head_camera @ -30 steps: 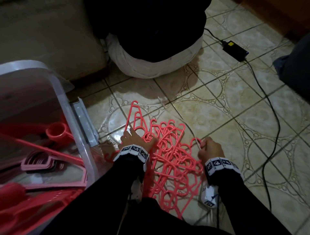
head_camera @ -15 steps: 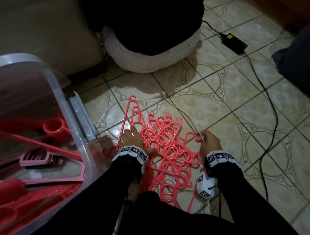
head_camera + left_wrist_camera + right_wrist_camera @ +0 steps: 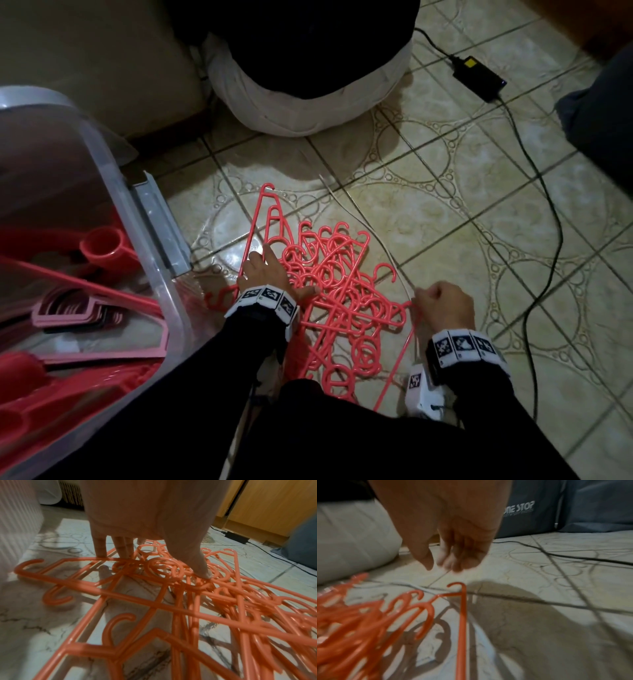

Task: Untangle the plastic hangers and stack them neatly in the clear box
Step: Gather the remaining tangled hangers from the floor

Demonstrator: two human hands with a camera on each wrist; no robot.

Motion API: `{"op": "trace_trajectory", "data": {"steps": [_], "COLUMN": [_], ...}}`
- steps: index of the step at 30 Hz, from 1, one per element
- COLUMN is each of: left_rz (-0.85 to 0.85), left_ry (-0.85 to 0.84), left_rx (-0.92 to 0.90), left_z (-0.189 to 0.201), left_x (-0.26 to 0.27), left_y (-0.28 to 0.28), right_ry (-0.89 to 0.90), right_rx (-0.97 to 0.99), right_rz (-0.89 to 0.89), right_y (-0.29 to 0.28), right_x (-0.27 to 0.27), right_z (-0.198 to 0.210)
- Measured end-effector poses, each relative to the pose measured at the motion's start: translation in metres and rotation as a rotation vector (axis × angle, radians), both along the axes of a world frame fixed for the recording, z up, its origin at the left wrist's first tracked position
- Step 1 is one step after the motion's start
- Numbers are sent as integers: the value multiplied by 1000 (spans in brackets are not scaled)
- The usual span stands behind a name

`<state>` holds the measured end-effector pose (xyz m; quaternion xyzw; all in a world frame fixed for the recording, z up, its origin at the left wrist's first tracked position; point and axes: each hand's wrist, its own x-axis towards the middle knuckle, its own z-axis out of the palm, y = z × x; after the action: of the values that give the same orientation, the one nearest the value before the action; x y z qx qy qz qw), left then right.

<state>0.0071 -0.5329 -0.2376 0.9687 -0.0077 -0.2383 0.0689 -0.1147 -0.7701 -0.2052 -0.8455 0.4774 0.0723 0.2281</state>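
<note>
Two hands work at the coral-pink tangle of hangers [image 3: 329, 294] on the tiled floor [image 3: 445, 212]. The left hand [image 3: 270, 274] lies flat on the left part of the heap, fingers straight and spread, thumb and fingertips pressing rods and loops down; it grips nothing. The right hand [image 3: 442, 305] sits at the right edge of the heap with its fingers curled inward. From the head view it looks as though it may pinch the end of a long thin rod [image 3: 400, 363], yet the right wrist view shows the curled fingertips above a small hook with a gap beneath them, so I cannot tell whether it holds anything. That rod runs from just beside the right hand toward the near edge of the scene, along the right flank of the pile, so the right hand is plainly the nearer one to it and would, I judge, draw it out rightward along its own length while the left pins the rest. Many hooks and ring-shaped loops interlock in the middle of the heap, with one long triangular frame pointing away at the far left. To the left stands the clear box [image 3: 150, 274], its wall close beside the left wrist, already holding pink and red plastic items. Farther off lie a black cable [image 3: 534, 192], a power adapter [image 3: 478, 79] and a pale cushion [image 3: 308, 99].
</note>
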Motion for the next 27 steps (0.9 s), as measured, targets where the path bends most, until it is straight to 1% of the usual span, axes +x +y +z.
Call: {"op": "trace_trajectory", "data": {"steps": [2,3,4,8,10,13,15,19,20,23,25,27], "left_rz": [-1,5,11,36,57,77,81,92,95,76,71,69], "left_ry": [7,10,15,30,39,51,50,52,59,78,79,78], "left_rx": [1,0,0,-8,-26,-32,-34,-56,-59,-32,-25,-22], "left_z": [0,1,2,3,2,1,-1,-4,-5,-6,-7,-9], "left_x": [1,2,3,8,10,12,12,14,14,14,15,15], "left_y": [0,1,1,2,2,2,1,1,1,-2,-3,-2], "right_ry": [232,278,282,114,50,-26,-70,-175,-218,-396,-500,-560], "right_rx": [64,105,146,248,266,303,294,350,398,625,733,818], "right_rz": [65,85,95,36,15,-74,-117,-62,-67,-171,-254,-329], "right_y": [8,14,21,48,59,66,66,67,67,66,65,65], "right_x": [-15,-22,-27,-35,-38,-42,-44,-47,-47,-41,-35,-27], "right_z": [2,1,0,-3,-4,-8,-9,-14,-15,-18,-22,-24]}}
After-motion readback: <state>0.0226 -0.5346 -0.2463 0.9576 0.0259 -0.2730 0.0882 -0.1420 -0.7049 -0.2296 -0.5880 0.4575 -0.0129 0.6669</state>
